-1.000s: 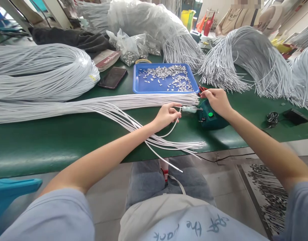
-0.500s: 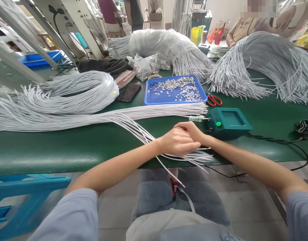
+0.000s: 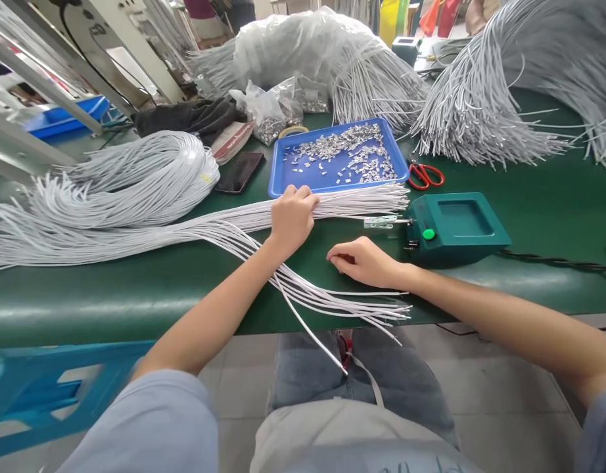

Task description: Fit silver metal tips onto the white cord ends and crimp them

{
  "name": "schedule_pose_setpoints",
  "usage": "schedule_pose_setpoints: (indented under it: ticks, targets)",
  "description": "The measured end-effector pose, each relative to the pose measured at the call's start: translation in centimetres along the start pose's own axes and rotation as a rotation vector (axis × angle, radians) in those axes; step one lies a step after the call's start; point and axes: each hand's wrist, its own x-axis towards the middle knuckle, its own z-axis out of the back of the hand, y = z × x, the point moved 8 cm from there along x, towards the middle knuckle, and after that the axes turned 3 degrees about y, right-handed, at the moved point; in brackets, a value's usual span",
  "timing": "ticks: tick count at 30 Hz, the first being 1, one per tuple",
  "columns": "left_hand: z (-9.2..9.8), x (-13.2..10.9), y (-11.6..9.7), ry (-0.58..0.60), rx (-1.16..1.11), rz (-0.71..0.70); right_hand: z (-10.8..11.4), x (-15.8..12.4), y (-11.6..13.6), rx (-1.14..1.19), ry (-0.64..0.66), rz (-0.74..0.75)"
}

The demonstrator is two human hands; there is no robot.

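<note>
My left hand [image 3: 294, 220] is closed over the upper bundle of white wires [image 3: 352, 200], its fingertips mostly hidden behind the knuckles. My right hand [image 3: 367, 261] hovers above the green table with fingers loosely bent, thumb slightly apart, and nothing visible between them. Below both hands, a looser fan of white wires [image 3: 323, 299] spreads toward the table's front edge, one wire hanging over it. Just right of the bundle stands a small green machine [image 3: 458, 226] with a bright green button. A pale clip [image 3: 380, 222] sits at its left side.
Behind the bundle is a blue tray [image 3: 313, 180] of small metal terminals, with red-handled scissors [image 3: 425, 176] beside it. A phone [image 3: 240, 173] and a coiled wire bundle [image 3: 169, 177] lie left. Large wire bundles [image 3: 480, 112] stand farther back. A blue stool [image 3: 51, 394] is lower left.
My hands were together over the loose wires. The left has moved up and left onto the upper bundle; the right stays low, now apart from it. The view has tilted down.
</note>
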Motion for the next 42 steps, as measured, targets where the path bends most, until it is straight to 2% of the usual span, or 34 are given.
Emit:
schedule_pose_setpoints:
  ticks: [2,7,9,11,14,16,17,19,20,21,22,24,26,28,31,35,42]
  targets:
    - [0.1,0.1,0.1,-0.024,-0.035,-0.006,0.0,0.1,0.0,-0.017,0.006,0.002]
    - [1.5,-0.3,0.7,-0.186,-0.223,0.016,-0.2,0.2,-0.2,-0.034,0.014,-0.002]
    - [2.5,-0.8,0.0,-0.221,-0.308,-0.034,-0.4,0.3,-0.3,-0.03,0.014,-0.006]
    - [3.7,-1.6,-1.7,-0.223,-0.38,-0.137,-0.4,0.4,-0.5,-0.003,0.009,-0.011]
    - [5.7,-3.5,-5.4,-0.119,-0.582,-0.34,-0.1,0.6,-0.6,0.059,0.006,-0.021]
    - [6.7,-4.9,-8.0,0.055,-0.806,-0.475,0.1,0.6,-0.4,0.092,0.025,-0.025]
    - [6.8,-5.6,-9.1,0.19,-0.927,-0.512,0.3,0.6,-0.4,0.101,0.03,-0.029]
    - [6.1,-6.5,-10.6,0.491,-1.147,-0.495,0.5,0.5,-0.3,0.137,0.027,-0.042]
    - [5.4,-6.7,-10.8,0.6,-1.25,-0.433,0.7,0.4,-0.4,0.161,0.011,-0.052]
    - [4.7,-6.4,-10.6,0.658,-1.359,-0.343,0.9,0.3,-0.6,0.185,-0.017,-0.064]
    - [3.9,-5.8,-10.0,0.662,-1.468,-0.239,1.2,0.2,-0.8,0.201,-0.071,-0.079]
    - [2.2,-4.2,-8.0,0.548,-1.674,-0.029,2.6,-0.4,-1.3,0.2,-0.266,-0.113]
    - [0.6,-2.9,-6.0,0.407,-1.768,0.103,4.3,-1.3,-1.6,0.16,-0.495,-0.119]
    - [-0.6,-2.2,-4.9,0.345,-1.806,0.157,5.3,-1.9,-1.5,0.153,-0.624,-0.059]
    - [-1.8,-1.9,-4.6,0.362,-1.849,0.161,5.4,-1.7,-1.7,0.235,-0.62,0.035]
    - [-2.4,-2.2,-5.0,0.405,-1.869,0.14,5.4,-1.3,-2.0,0.349,-0.601,0.116]
    - [-2.4,-2.3,-5.6,0.453,-1.928,0.092,5.7,-1.6,-1.0,0.309,-0.586,0.166]
